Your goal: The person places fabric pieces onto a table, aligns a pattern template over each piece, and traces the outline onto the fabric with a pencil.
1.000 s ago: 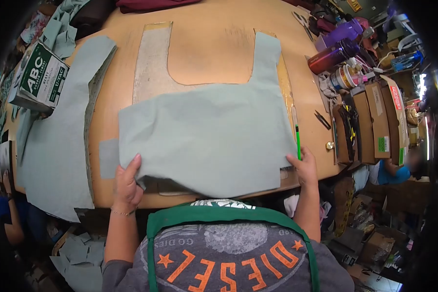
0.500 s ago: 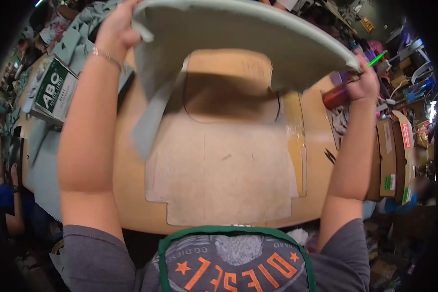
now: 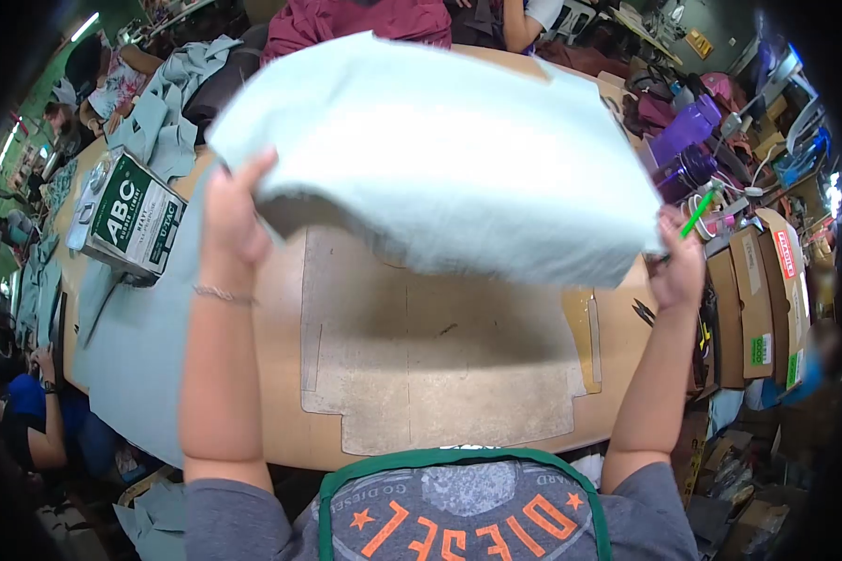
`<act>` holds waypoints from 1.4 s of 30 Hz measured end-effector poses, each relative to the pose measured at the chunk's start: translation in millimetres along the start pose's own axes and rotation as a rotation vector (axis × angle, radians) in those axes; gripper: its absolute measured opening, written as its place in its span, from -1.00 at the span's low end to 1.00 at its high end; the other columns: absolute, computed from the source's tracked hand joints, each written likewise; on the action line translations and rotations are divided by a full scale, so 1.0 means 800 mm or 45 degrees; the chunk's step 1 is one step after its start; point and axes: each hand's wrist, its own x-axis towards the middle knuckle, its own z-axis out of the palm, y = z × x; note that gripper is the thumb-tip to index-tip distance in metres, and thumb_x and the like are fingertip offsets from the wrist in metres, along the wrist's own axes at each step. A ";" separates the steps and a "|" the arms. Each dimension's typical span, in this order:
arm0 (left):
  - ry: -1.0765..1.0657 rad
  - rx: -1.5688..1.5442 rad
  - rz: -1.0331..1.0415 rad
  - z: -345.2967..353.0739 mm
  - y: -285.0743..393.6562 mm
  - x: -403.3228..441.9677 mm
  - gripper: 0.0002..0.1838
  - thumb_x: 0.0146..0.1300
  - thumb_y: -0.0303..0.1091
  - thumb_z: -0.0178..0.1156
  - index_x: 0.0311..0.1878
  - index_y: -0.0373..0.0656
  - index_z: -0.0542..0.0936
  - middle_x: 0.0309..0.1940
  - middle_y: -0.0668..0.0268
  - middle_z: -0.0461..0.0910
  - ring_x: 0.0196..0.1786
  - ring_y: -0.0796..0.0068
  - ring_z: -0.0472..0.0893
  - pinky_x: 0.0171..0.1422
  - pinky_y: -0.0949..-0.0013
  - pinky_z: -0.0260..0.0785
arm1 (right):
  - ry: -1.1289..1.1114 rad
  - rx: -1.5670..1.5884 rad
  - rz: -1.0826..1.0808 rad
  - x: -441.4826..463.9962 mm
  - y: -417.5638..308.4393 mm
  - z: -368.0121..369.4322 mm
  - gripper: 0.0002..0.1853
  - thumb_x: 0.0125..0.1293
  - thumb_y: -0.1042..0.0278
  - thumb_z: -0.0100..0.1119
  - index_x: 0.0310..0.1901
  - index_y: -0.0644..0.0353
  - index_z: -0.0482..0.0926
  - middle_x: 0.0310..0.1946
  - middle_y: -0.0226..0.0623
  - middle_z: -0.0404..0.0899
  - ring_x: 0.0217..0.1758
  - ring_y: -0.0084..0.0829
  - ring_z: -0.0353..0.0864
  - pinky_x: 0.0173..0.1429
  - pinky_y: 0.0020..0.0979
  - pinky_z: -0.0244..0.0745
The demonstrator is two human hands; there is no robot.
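A pale blue-grey sheet of fabric (image 3: 458, 159) is held up over the table, bowed and slightly blurred. My left hand (image 3: 239, 210) grips its left edge, thumb on top. At the opposite corner my right hand (image 3: 678, 266) is closed on the sheet, with a bright green pen (image 3: 700, 211) sticking up from the same hand. Under the sheet lies a worn, flat pattern board (image 3: 458, 402) with notched lower corners; the fabric and its shadow cover its far part.
A rubber cement can (image 3: 131, 215) stands at the left on more pale fabric (image 3: 140, 355). Dark snips (image 3: 643, 311) lie by my right forearm. Cardboard boxes (image 3: 744, 299) and a purple bottle (image 3: 688, 131) are at the right. Other people sit across the table and at far left.
Both hands have come down and nearer to me with the sheet. Its broad pale face now shows, where its curled edge and shaded underside showed before.
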 end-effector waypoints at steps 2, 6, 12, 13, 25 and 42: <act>0.036 0.016 -0.122 -0.042 -0.060 -0.033 -0.53 0.12 -0.44 0.10 0.12 -0.29 0.29 0.01 0.16 0.42 -0.01 0.28 0.47 0.06 0.25 0.36 | 0.027 0.042 0.233 -0.034 0.040 -0.018 -0.77 0.11 0.46 0.14 -0.17 0.10 0.43 -0.45 -0.53 0.42 -0.48 -0.75 0.36 -0.57 -0.76 0.22; 0.064 -0.580 -0.914 -0.080 -0.126 -0.113 -0.45 0.16 -0.40 0.07 0.22 -0.20 0.16 0.08 0.19 0.36 0.08 0.23 0.41 0.13 0.14 0.30 | 0.005 -0.032 0.379 -0.082 0.124 -0.054 -0.73 0.08 0.41 0.21 -0.16 0.11 0.43 -0.45 -0.52 0.43 -0.55 -0.76 0.32 -0.61 -0.72 0.19; 0.128 0.295 -0.658 -0.058 -0.148 -0.177 -0.45 0.05 -0.58 0.14 0.14 -0.25 0.21 0.04 0.20 0.39 0.06 0.26 0.42 0.14 0.26 0.28 | 0.011 -0.319 0.018 -0.091 0.220 -0.090 -0.59 0.03 0.44 0.25 -0.05 0.23 0.39 -0.22 -0.25 0.48 -0.19 -0.46 0.46 -0.14 -0.49 0.39; 0.102 0.345 -0.590 -0.071 -0.163 -0.174 -0.45 0.04 -0.61 0.14 0.13 -0.25 0.22 0.03 0.19 0.39 0.05 0.28 0.42 0.14 0.28 0.28 | 0.008 -0.515 0.024 -0.098 0.201 -0.081 -0.55 0.00 0.50 0.22 -0.03 0.29 0.37 -0.13 -0.14 0.46 -0.02 -0.35 0.42 0.08 -0.39 0.30; 0.297 -0.068 -0.692 -0.129 -0.117 -0.237 -0.51 0.04 -0.60 0.13 0.08 -0.23 0.25 -0.13 0.25 0.46 -0.24 0.51 0.52 -0.28 0.55 0.40 | -0.076 -0.840 0.032 -0.170 0.169 -0.112 -0.52 -0.11 0.54 0.27 -0.07 0.32 0.39 -0.13 -0.10 0.49 -0.02 -0.28 0.46 0.06 -0.39 0.33; -0.023 1.467 -0.424 -0.148 -0.097 -0.245 -0.70 -0.10 -0.24 0.29 -0.41 -0.31 0.54 -0.54 0.13 0.56 -0.46 0.22 0.56 -0.32 0.25 0.37 | -0.152 -0.954 -0.016 -0.172 0.165 -0.123 -0.47 -0.14 0.55 0.29 -0.05 0.37 0.36 -0.14 -0.07 0.48 -0.04 -0.30 0.45 0.06 -0.40 0.32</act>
